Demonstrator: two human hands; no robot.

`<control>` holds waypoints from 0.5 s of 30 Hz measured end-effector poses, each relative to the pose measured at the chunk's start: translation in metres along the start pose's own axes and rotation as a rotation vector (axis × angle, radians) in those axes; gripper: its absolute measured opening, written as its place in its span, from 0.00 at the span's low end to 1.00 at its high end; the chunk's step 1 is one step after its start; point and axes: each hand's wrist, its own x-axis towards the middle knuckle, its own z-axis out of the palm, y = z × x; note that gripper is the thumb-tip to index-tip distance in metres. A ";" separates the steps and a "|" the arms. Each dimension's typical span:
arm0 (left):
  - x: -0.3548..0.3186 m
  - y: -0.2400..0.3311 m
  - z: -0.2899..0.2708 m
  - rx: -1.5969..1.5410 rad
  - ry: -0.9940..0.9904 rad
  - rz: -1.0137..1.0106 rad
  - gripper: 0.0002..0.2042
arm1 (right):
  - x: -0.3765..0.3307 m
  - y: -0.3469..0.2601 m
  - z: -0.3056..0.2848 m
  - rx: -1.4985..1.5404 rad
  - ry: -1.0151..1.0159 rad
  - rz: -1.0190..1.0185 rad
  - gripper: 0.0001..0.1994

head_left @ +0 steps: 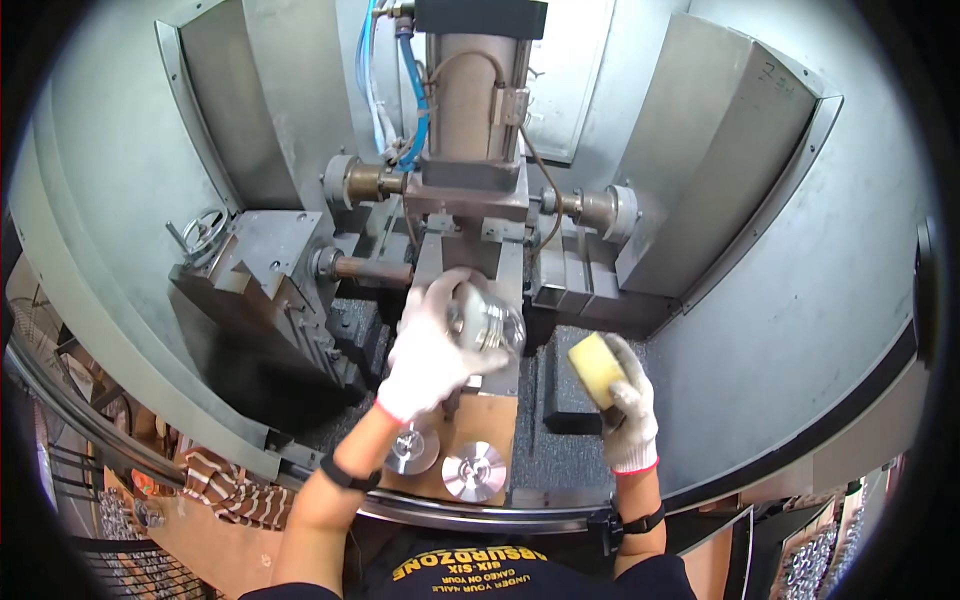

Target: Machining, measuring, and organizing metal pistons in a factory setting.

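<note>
My left hand, in a white glove with a red cuff, is closed around the edge of a shiny round metal part. This part is smeared by motion and sits over the middle of the machine bed. In my right hand, gloved the same way, is a yellow sponge with a darker side, held between thumb and fingers to the right of the bed. Two shiny metal discs lie flat on a brown board below my left hand.
A pneumatic cylinder with blue hoses stands at the back centre. Horizontal spindles reach in from the sides. To the left is a slide block with a handwheel. Grey enclosure walls surround it; a metal rim runs along the front.
</note>
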 end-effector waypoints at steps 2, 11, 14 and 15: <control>-0.047 -0.015 -0.021 -0.523 -0.094 -0.037 0.47 | 0.004 0.004 0.002 0.053 -0.075 -0.056 0.38; -0.256 -0.012 -0.143 -1.637 -0.060 -0.593 0.52 | -0.045 0.023 0.060 0.228 -0.337 0.093 0.44; -0.345 -0.052 -0.167 -1.734 0.234 -0.411 0.54 | -0.081 0.023 0.100 0.447 -0.665 0.243 0.52; -0.377 -0.066 -0.177 -1.554 0.354 -0.394 0.56 | -0.094 0.028 0.110 0.512 -0.607 0.292 0.55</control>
